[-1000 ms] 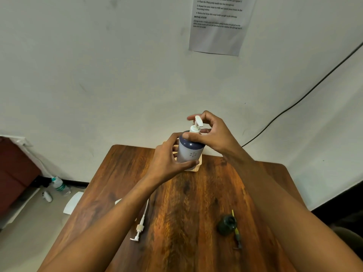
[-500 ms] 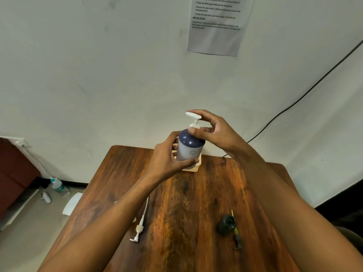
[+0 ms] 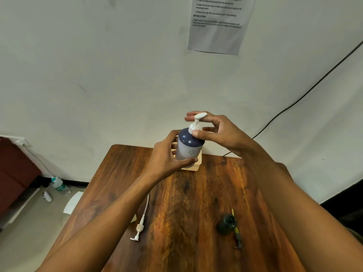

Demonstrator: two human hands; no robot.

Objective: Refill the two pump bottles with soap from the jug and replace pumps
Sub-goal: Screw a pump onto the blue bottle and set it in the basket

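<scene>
A pale pump bottle (image 3: 189, 149) with a dark blue shoulder is held upright above the far end of the wooden table (image 3: 186, 213). My left hand (image 3: 166, 156) wraps its body. My right hand (image 3: 218, 131) pinches the white pump (image 3: 196, 123) at its collar, fingers curled around the nozzle head. A second white pump (image 3: 139, 224) with a long tube lies loose on the table near my left forearm. A dark green cap (image 3: 226, 224) lies at the right. No jug is in view.
A cream perforated basket (image 3: 193, 166) sits behind the bottle at the table's far edge. A yellow-green pen-like thing (image 3: 236, 232) lies by the dark cap. On the floor at left are a water bottle (image 3: 60, 185) and white paper (image 3: 73, 202). The wall carries a printed sheet (image 3: 219, 24) and a black cable (image 3: 294, 103).
My right hand has turned the pump on the bottle: its nozzle head swung round from pointing left to pointing right. The left hand keeps the bottle steady in the same place.
</scene>
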